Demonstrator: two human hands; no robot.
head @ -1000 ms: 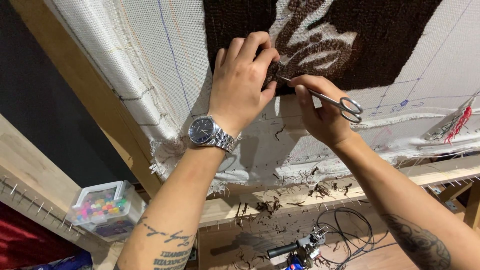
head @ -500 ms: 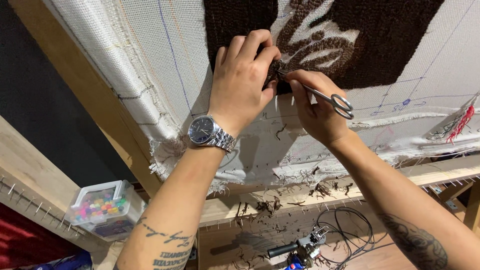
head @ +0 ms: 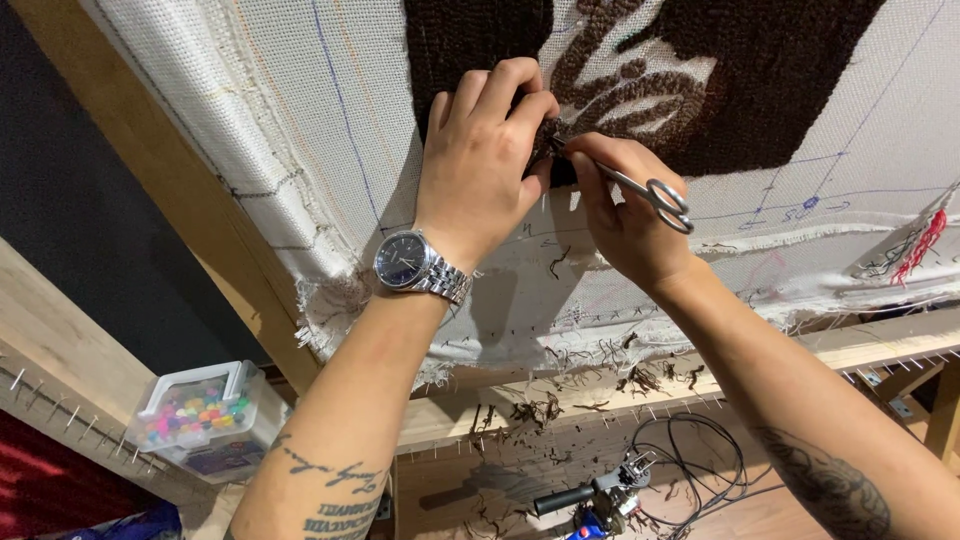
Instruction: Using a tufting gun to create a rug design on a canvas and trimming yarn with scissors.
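Observation:
A white backing cloth point(head: 300, 110) is stretched on a wooden frame point(head: 180, 190), with a dark brown tufted patch point(head: 760, 90) near its top. My left hand point(head: 480, 160), a silver wristwatch point(head: 415, 265) on its wrist, presses its fingers against the lower edge of the brown pile and pinches yarn there. My right hand point(head: 625, 215) grips small silver scissors point(head: 650, 192), their tips pointing at the spot under my left fingers. The blades are hidden between the two hands.
Brown yarn clippings point(head: 540, 405) lie on the frame's lower wooden rail. Below it rest a tufting tool point(head: 600, 495) and black cables point(head: 700, 465). A clear plastic box of coloured bits point(head: 195, 410) sits at lower left. Red thread point(head: 920, 245) hangs at right.
Both hands have stayed at the same spot on the brown edge. The scissors have shifted slightly, handles dropping a little lower to the left.

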